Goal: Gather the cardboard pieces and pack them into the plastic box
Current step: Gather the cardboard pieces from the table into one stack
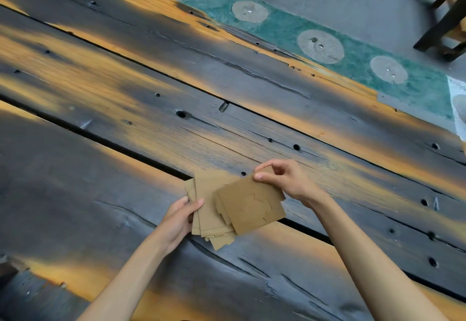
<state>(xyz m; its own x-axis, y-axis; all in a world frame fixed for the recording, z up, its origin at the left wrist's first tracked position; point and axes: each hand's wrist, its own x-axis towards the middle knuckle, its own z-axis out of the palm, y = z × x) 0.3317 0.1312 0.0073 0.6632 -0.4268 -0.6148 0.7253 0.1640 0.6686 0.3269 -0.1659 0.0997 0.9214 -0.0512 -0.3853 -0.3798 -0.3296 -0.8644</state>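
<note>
Head view: both hands work low in the frame, just right of centre, above a dark plank table [227, 88]. Left hand [180, 218] grips a fanned stack of cardboard pieces [210, 209] at its left edge, thumb on top. Right hand [282, 178] pinches the upper corner of the top piece [252, 206], which lies askew over the stack. No loose pieces show elsewhere on the table. The plastic box is not in view.

Step in hand, as judged: gathering looks near done; the stack is being squared up. Next move calls for sliding the top piece flush with the rest, then finding the box, which likely means turning the head, and lowering the stack in flat. Chair legs [443, 18] stand at upper right.
</note>
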